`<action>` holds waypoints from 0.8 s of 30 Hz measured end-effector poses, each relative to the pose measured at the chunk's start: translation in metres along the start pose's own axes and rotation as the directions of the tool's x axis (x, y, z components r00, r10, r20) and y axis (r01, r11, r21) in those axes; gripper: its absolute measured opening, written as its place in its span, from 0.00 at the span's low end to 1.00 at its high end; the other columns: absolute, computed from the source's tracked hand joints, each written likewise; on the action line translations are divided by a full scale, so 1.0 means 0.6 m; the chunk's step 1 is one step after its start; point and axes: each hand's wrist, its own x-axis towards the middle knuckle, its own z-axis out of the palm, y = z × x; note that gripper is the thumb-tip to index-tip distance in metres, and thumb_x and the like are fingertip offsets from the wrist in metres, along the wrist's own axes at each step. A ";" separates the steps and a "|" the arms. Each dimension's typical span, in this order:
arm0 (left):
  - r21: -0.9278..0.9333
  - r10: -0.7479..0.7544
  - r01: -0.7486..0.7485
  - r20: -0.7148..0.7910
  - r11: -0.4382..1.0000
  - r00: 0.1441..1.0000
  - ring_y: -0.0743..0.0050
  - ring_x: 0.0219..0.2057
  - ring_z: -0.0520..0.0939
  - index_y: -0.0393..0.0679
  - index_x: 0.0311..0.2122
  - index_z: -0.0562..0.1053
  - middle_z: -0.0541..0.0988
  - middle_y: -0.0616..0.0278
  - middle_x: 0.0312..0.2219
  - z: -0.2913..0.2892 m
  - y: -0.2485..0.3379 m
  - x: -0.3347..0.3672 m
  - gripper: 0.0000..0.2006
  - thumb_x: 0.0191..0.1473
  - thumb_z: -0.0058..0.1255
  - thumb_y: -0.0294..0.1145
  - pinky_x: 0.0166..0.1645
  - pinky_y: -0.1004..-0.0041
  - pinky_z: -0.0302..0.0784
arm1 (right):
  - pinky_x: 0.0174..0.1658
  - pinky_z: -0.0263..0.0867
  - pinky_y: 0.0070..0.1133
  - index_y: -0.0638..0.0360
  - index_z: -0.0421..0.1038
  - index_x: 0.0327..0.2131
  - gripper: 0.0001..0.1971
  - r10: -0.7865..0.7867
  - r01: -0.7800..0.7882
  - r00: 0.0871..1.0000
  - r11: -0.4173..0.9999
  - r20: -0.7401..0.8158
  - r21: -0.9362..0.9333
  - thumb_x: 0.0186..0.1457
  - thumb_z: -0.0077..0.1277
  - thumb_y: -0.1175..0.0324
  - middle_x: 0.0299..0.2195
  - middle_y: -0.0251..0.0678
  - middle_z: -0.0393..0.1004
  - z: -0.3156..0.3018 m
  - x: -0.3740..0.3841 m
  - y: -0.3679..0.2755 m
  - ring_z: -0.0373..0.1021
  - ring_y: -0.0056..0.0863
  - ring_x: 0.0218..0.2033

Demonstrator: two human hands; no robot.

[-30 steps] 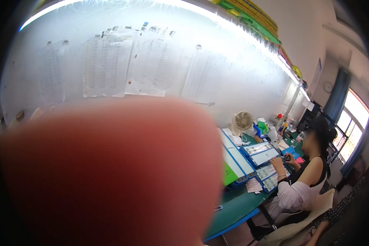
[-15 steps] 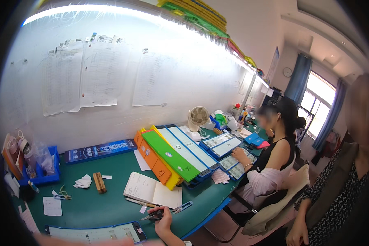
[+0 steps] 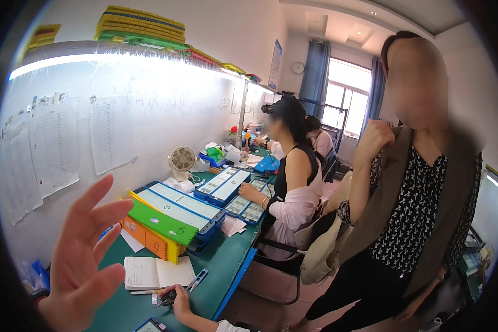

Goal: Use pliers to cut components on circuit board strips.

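Observation:
My left hand (image 3: 86, 254) is raised at the left, fingers spread, holding nothing, with the wall and part of the table behind it. Low over the green table (image 3: 113, 310), my right hand (image 3: 181, 310) is closed on small pliers (image 3: 168, 298) with dark handles. Their jaws point left and are hard to make out. An open notebook (image 3: 171, 273) lies just beyond that hand, with a pen (image 3: 144, 291) along its near edge. Blue thread snips (image 3: 197, 280) rest to the right of the notebook. A blue-rimmed tray (image 3: 151, 325) shows partly at the bottom edge.
Green, orange and yellow plastic boards (image 3: 163, 221) are stacked beside blue-edged trays (image 3: 185, 202). A small fan (image 3: 182, 159) stands behind. To the right, a seated co-worker (image 3: 293, 166) handles trays; another person (image 3: 409, 210) stands close by the table's blue edge (image 3: 238, 283).
The view has swung right, bringing the standing person fully in. My left hand, barely visible low down before, is now raised and spread. My right hand still holds the pliers.

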 end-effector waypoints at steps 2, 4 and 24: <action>0.016 -0.033 0.032 0.011 0.999 0.999 0.58 0.62 0.58 0.59 0.63 0.50 0.62 0.55 0.57 0.003 -0.005 -0.001 0.43 0.43 0.57 0.55 0.64 0.42 0.42 | 0.41 0.70 0.27 0.64 0.63 0.31 0.19 0.010 -0.010 1.000 1.000 -0.012 0.010 0.65 0.24 0.63 0.28 0.47 0.74 0.007 -0.005 -0.002 0.74 0.35 0.31; 0.006 -0.037 0.037 0.015 0.999 0.999 0.58 0.62 0.57 0.59 0.63 0.50 0.62 0.55 0.57 0.000 -0.020 0.010 0.44 0.43 0.57 0.56 0.64 0.42 0.42 | 0.42 0.70 0.27 0.64 0.63 0.31 0.19 -0.001 0.001 0.999 1.000 -0.044 -0.005 0.65 0.23 0.63 0.28 0.47 0.74 -0.011 -0.009 -0.023 0.74 0.35 0.31; 0.091 -0.423 0.420 0.363 0.903 0.830 0.51 0.60 0.60 0.34 0.59 0.56 0.61 0.45 0.57 -0.021 -0.130 -0.264 0.27 0.56 0.44 0.31 0.64 0.61 0.50 | 0.42 0.71 0.27 0.63 0.63 0.31 0.17 0.072 -0.065 0.996 0.992 -0.057 0.106 0.65 0.27 0.63 0.28 0.45 0.74 0.005 -0.026 -0.034 0.74 0.35 0.32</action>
